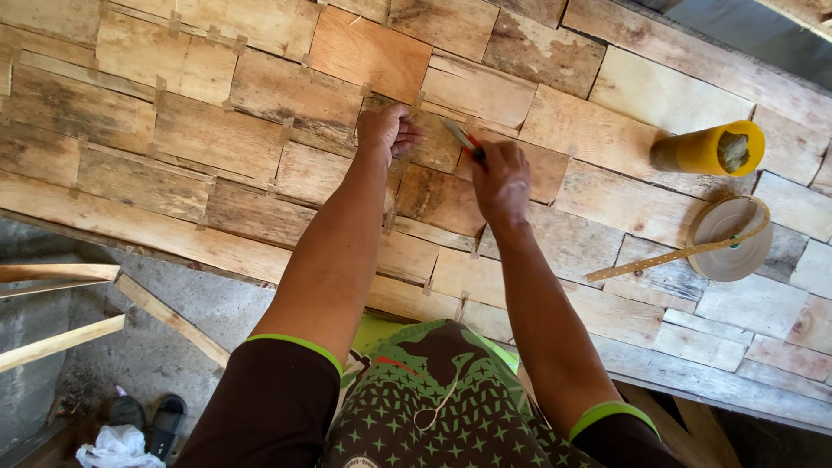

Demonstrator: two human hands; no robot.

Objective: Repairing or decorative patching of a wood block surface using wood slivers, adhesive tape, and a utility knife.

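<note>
Your right hand point(500, 180) grips a red-handled utility knife point(463, 138), blade on the veneer sheet point(260, 130). Just left, your left hand point(387, 130) presses curled fingers on the sheet mid-desk.

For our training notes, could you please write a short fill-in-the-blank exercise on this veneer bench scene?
1. The right hand holds a red-handled ____.
2. The left hand presses flat on the ____ sheets.
3. The cylinder lying on its side is coloured ____.
4. A strip hangs loose from the roll of ____ beside the cylinder.

Missing words: knife; veneer; yellow; tape
</note>
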